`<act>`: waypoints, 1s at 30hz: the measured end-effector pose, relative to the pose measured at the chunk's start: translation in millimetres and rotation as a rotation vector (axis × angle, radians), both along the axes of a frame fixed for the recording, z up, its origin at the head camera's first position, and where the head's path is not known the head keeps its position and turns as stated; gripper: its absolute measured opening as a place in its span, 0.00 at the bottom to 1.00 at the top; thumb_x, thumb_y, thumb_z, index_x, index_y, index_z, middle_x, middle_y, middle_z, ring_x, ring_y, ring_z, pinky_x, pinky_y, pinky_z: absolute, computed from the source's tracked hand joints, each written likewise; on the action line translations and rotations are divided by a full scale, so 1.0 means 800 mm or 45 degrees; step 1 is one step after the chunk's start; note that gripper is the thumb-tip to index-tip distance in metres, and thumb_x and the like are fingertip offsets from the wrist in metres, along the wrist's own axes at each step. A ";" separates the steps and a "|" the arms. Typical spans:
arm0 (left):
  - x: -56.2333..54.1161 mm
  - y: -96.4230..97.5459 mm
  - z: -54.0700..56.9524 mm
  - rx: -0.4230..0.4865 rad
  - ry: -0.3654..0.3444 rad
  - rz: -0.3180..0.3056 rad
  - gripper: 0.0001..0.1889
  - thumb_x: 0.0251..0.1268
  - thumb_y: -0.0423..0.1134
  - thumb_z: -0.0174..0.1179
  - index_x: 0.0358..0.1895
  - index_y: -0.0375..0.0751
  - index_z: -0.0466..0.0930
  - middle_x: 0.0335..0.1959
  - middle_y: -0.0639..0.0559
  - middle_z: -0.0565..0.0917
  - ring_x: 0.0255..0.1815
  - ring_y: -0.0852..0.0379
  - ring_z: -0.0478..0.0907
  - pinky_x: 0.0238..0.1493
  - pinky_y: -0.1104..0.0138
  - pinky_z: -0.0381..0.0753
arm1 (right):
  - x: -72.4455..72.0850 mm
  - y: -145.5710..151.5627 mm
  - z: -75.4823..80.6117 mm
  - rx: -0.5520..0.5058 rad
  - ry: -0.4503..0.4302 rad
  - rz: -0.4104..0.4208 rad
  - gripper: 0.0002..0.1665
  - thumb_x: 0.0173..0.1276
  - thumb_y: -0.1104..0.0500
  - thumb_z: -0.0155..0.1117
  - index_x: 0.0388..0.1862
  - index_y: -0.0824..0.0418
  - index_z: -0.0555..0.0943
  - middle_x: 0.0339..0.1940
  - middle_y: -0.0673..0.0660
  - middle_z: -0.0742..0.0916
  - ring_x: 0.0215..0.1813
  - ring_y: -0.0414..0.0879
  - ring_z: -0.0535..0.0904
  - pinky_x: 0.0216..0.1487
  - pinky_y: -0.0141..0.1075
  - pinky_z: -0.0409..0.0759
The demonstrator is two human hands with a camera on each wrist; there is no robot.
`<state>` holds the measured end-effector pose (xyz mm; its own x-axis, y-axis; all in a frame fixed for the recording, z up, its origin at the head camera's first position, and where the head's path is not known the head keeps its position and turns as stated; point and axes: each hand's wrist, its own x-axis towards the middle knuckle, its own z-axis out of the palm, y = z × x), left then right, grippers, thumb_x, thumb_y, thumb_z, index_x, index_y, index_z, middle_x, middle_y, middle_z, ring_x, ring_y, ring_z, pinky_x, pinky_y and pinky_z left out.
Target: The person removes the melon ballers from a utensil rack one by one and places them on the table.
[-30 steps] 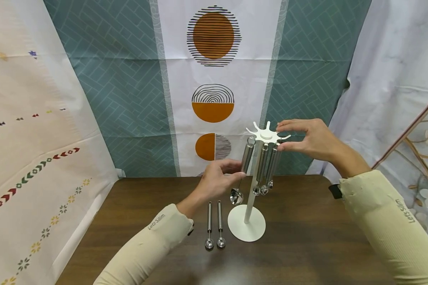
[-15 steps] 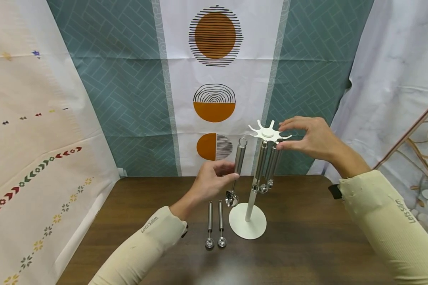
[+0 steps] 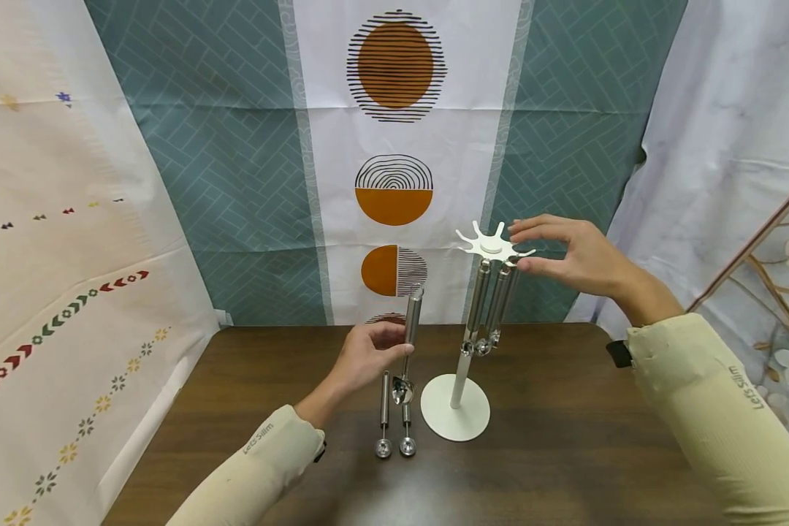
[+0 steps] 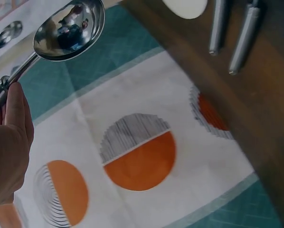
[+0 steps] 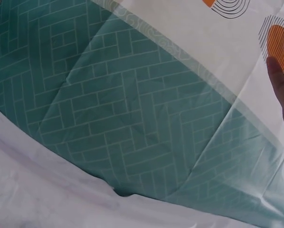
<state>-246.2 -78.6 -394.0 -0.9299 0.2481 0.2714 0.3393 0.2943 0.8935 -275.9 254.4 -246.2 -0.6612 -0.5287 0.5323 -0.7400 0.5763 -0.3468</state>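
My left hand (image 3: 363, 359) pinches the handle of a long steel spoon with a deep round bowl (image 3: 404, 391), held upright above the table. In the left wrist view the bowl (image 4: 70, 32) shows large beside my fingers. Around the right side of the white hanging stand's top (image 3: 491, 248) curves my right hand (image 3: 588, 259), fingers and thumb at its prongs. Several smaller spoons (image 3: 477, 303) hang from the stand. Two more spoons (image 3: 384, 420) lie side by side on the table, one partly hidden behind the held spoon. The right wrist view catches only some fingers (image 5: 279, 85).
The stand's round white base (image 3: 456, 424) rests on the brown wooden table (image 3: 565, 438). Behind the table hangs a patterned cloth (image 3: 250, 183), with a pale curtain (image 3: 717, 109) at the right and an embroidered cloth (image 3: 52, 219) at the left.
My left hand has taken the larger spoon off its prong and carried it left and down, over the spoons on the table. My right hand stays at the stand's top.
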 end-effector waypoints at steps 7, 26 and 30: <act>0.005 -0.014 -0.029 0.024 -0.068 0.026 0.13 0.59 0.32 0.72 0.47 0.33 0.86 0.38 0.47 0.88 0.37 0.54 0.83 0.40 0.67 0.82 | -0.002 -0.012 0.011 0.030 -0.069 -0.038 0.16 0.71 0.57 0.66 0.55 0.60 0.85 0.60 0.56 0.83 0.65 0.56 0.75 0.58 0.54 0.72; 0.012 -0.033 -0.058 0.046 -0.121 0.092 0.12 0.58 0.30 0.72 0.45 0.31 0.86 0.37 0.44 0.88 0.37 0.53 0.85 0.39 0.68 0.83 | -0.008 -0.028 0.018 0.039 -0.253 -0.111 0.19 0.69 0.56 0.69 0.56 0.61 0.84 0.59 0.58 0.80 0.64 0.57 0.71 0.58 0.59 0.71; 0.011 -0.037 -0.068 0.047 -0.130 0.129 0.12 0.57 0.30 0.72 0.44 0.30 0.86 0.37 0.43 0.88 0.36 0.53 0.85 0.38 0.68 0.84 | -0.011 -0.031 0.017 0.032 -0.249 -0.115 0.15 0.68 0.57 0.70 0.52 0.60 0.86 0.56 0.56 0.81 0.62 0.54 0.72 0.56 0.56 0.72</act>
<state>-237.4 -108.5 -448.2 -0.9729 0.1431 0.1815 0.2164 0.2885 0.9327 -284.5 229.9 -232.6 -0.7959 -0.4739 0.3769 -0.6050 0.6476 -0.4633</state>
